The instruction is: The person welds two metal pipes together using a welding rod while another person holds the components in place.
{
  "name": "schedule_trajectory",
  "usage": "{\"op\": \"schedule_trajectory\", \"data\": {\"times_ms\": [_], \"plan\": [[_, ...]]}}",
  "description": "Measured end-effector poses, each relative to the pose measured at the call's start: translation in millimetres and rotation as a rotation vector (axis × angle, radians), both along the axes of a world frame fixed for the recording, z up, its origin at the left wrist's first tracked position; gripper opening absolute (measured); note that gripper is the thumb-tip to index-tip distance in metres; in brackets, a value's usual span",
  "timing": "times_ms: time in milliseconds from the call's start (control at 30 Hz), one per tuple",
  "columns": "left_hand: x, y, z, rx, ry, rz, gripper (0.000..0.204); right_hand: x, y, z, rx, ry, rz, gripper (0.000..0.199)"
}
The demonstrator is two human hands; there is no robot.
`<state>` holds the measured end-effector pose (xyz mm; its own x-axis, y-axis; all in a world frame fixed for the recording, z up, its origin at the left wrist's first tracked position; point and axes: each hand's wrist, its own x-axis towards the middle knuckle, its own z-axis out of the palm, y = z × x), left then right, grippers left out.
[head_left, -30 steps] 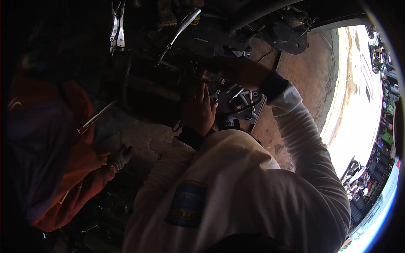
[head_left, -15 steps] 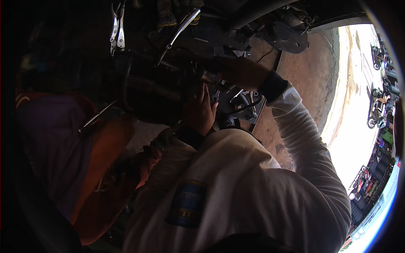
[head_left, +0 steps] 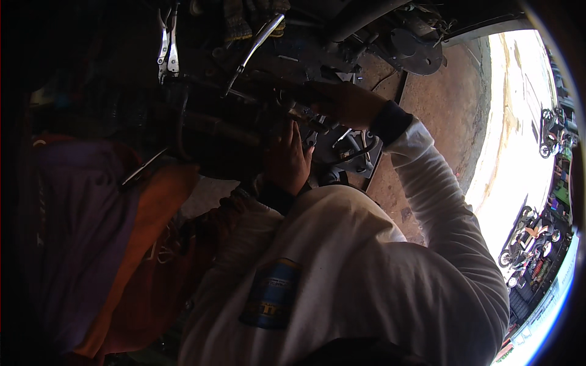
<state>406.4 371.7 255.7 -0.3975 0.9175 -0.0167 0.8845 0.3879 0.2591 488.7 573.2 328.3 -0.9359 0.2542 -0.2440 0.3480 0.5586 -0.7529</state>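
Note:
My left hand (head_left: 285, 161) reaches up from below with its fingers stretched out. Its fingertips touch a dark, greasy mechanical assembly (head_left: 226, 128), just under a shiny metal cylindrical part (head_left: 299, 111). Beside the left thumb is the bright jaw of what looks like a wrench (head_left: 312, 138). From the right, my right hand (head_left: 354, 105) comes in over the metal part. Its fingers are lost in deep shadow, so their grip and anything in them cannot be made out.
Locking pliers (head_left: 168, 49), a knurled metal handle (head_left: 259, 46) and knit gloves (head_left: 237, 21) lie at the far side. Metal tools (head_left: 354, 149) rest on a dark tray right of my hands. At left sits another person in purple and orange (head_left: 97, 201). Motorbikes (head_left: 531, 235) stand outside.
Both my hands stay in nearly the same place. The other person at left has shifted slightly, and the outside scene has moved a little in the view.

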Motion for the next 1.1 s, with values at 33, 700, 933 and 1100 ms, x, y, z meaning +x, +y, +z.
{"op": "schedule_trajectory", "data": {"times_ms": [33,700,933,1100], "plan": [[0,0,0,0.000,0.001,0.000,0.069,0,0,-2,-0.028,-0.018,-0.030,0.049],[-7,-4,14,0.143,-0.116,-0.047,0.065,57,-1,5,-0.510,0.067,-0.316,0.054],[-9,-11,15,0.149,-0.127,-0.038,0.066,98,-11,-7,-0.632,0.070,-0.591,0.050],[-11,-10,14,0.153,-0.162,-0.047,0.066,124,-28,-40,-0.825,0.188,-0.710,0.051]]}}
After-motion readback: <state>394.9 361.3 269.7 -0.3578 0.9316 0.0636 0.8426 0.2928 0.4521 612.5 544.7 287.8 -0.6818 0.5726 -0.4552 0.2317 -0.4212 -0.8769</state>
